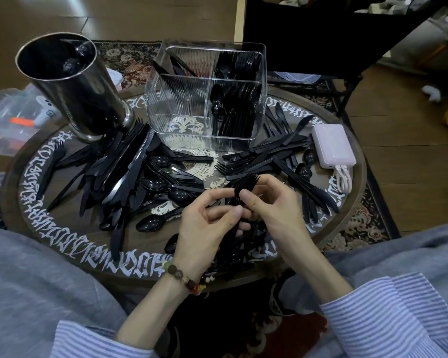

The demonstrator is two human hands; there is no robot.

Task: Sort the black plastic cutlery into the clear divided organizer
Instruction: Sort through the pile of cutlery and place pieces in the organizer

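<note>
Gripping a bunch of black forks point(241, 193), left hand point(207, 223) and right hand point(272, 213) meet.
</note>
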